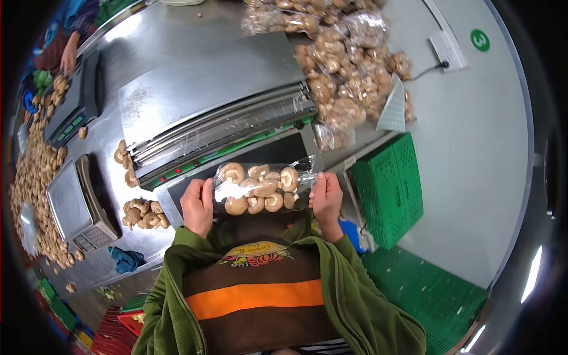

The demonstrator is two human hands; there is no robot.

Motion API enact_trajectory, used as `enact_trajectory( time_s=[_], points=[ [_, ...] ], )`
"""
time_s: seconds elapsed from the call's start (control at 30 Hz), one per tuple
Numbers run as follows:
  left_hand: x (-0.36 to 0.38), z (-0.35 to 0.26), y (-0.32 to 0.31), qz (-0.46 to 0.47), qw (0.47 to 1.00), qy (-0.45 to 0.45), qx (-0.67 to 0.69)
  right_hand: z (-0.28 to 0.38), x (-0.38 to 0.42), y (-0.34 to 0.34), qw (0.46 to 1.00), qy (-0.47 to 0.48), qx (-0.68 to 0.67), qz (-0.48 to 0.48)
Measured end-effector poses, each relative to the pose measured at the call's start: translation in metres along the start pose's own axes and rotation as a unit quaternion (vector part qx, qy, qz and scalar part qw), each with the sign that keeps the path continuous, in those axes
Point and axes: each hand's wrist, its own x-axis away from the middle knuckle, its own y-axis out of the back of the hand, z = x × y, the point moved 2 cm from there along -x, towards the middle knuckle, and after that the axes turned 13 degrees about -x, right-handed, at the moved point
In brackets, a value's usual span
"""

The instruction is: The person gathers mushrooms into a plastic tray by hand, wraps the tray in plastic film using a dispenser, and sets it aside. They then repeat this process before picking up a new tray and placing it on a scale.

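Note:
A clear plastic pack of brown mushrooms is held level in front of my chest, several caps and pale stems showing through the shiny film. My left hand is closed on its left end. At the other end, my right hand grips the gathered film. Just beyond the pack stands a wrapping machine with metal rollers, a green strip and a dark plate partly hidden by the pack. A small pile of loose mushrooms lies on the steel table to the left of my left hand.
Bagged mushrooms are heaped at the back right. Green crates stand right of my right hand. On the left are a scale, a second scale, a blue cloth and many loose mushrooms. Another person's hand is at the far left.

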Motion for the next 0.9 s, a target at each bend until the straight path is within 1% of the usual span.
enact_trajectory(
  time_s=[0.03, 0.07, 0.1, 0.13, 0.17, 0.2, 0.23, 0.27, 0.3, 0.33, 0.37, 0.4, 0.43, 0.47, 0.5, 0.53, 0.57, 0.6, 0.63, 0.67, 0.7, 0.73, 0.77, 0.8, 0.83, 0.87, 0.9],
  points=[
    [-0.003, 0.002, -0.005, -0.016, 0.994, -0.071, -0.075, -0.022, -0.001, 0.013, 1.0, -0.003, -0.002, -0.013],
    [-0.01, 0.005, -0.011, -0.02, 0.987, -0.098, -0.124, -0.051, -0.006, 0.027, 0.998, 0.031, 0.044, -0.044],
    [-0.014, 0.014, -0.026, -0.04, 0.974, -0.145, -0.171, -0.078, -0.011, 0.039, 0.991, 0.063, 0.09, -0.073],
    [-0.021, 0.007, -0.036, -0.037, 0.961, -0.189, -0.198, -0.103, -0.016, 0.042, 0.981, 0.077, 0.143, -0.109],
    [-0.025, -0.004, -0.047, -0.035, 0.946, -0.23, -0.225, -0.127, -0.024, 0.033, 0.926, 0.201, 0.275, -0.159],
    [-0.029, -0.012, -0.058, -0.017, 0.943, -0.248, -0.22, -0.177, -0.032, 0.028, 0.965, 0.147, 0.139, -0.165],
    [-0.031, -0.016, -0.066, -0.001, 0.939, -0.268, -0.214, -0.18, -0.028, 0.018, 0.991, 0.053, 0.005, -0.122],
    [-0.033, -0.013, -0.072, 0.005, 0.936, -0.268, -0.226, -0.197, -0.024, 0.015, 0.973, 0.038, -0.217, -0.061],
    [-0.033, -0.004, -0.078, 0.003, 0.934, -0.28, -0.222, -0.168, -0.006, 0.008, 0.975, 0.188, -0.037, 0.112],
    [-0.035, 0.016, -0.085, 0.14, 0.975, -0.168, -0.049, -0.094, 0.023, -0.019, 0.957, 0.034, -0.281, 0.061],
    [-0.03, 0.028, -0.088, 0.271, 0.954, -0.042, 0.124, -0.069, 0.034, -0.031, 0.919, -0.047, -0.372, 0.121],
    [-0.014, -0.007, -0.071, 0.343, 0.824, 0.113, 0.437, -0.051, 0.049, -0.039, 0.871, -0.109, -0.432, 0.206],
    [-0.009, -0.035, -0.05, 0.398, 0.788, 0.094, 0.459, -0.03, 0.066, -0.048, 0.813, -0.172, -0.477, 0.287],
    [0.004, -0.025, -0.051, 0.45, 0.751, 0.076, 0.478, -0.015, 0.079, -0.056, 0.767, -0.221, -0.489, 0.353],
    [0.013, -0.046, -0.04, 0.444, 0.616, 0.029, 0.65, -0.003, 0.09, -0.058, 0.739, -0.25, -0.481, 0.401],
    [0.017, -0.065, -0.023, 0.433, 0.667, -0.082, 0.601, 0.003, 0.093, -0.057, 0.735, -0.258, -0.456, 0.43],
    [0.018, -0.077, 0.0, 0.497, 0.652, -0.091, 0.565, 0.003, 0.088, -0.047, 0.759, -0.235, -0.423, 0.437],
    [0.02, -0.094, 0.012, 0.515, 0.628, -0.067, 0.58, -0.008, 0.08, -0.03, 0.805, -0.158, -0.386, 0.422],
    [0.018, -0.128, 0.038, 0.616, 0.525, 0.034, 0.586, -0.062, 0.058, -0.002, 0.818, 0.051, -0.416, 0.395],
    [0.018, -0.113, 0.028, 0.606, 0.531, 0.021, 0.592, 0.037, 0.06, 0.004, 0.95, -0.098, -0.178, 0.237],
    [0.03, -0.078, 0.003, 0.662, 0.397, 0.15, 0.618, 0.043, 0.057, 0.02, 0.887, -0.213, -0.327, 0.245],
    [0.044, -0.044, -0.02, 0.691, 0.246, 0.272, 0.623, 0.07, 0.061, 0.012, 0.92, -0.099, -0.21, 0.316],
    [0.053, -0.027, -0.025, 0.692, 0.086, 0.382, 0.606, 0.093, 0.068, 0.0, 0.918, 0.019, -0.094, 0.384],
    [0.044, -0.048, -0.018, 0.697, 0.017, 0.417, 0.583, 0.093, 0.06, -0.004, 0.932, 0.015, -0.01, 0.363],
    [0.05, -0.048, -0.028, 0.669, 0.041, 0.406, 0.621, 0.092, 0.049, -0.005, 0.933, 0.014, 0.074, 0.353],
    [0.053, -0.037, -0.054, 0.644, 0.293, 0.28, 0.649, 0.078, 0.029, -0.003, 0.949, 0.026, 0.052, 0.311],
    [0.051, -0.03, -0.068, 0.564, 0.53, 0.154, 0.615, 0.052, -0.001, 0.008, 0.966, 0.03, 0.095, 0.237]
  ],
)
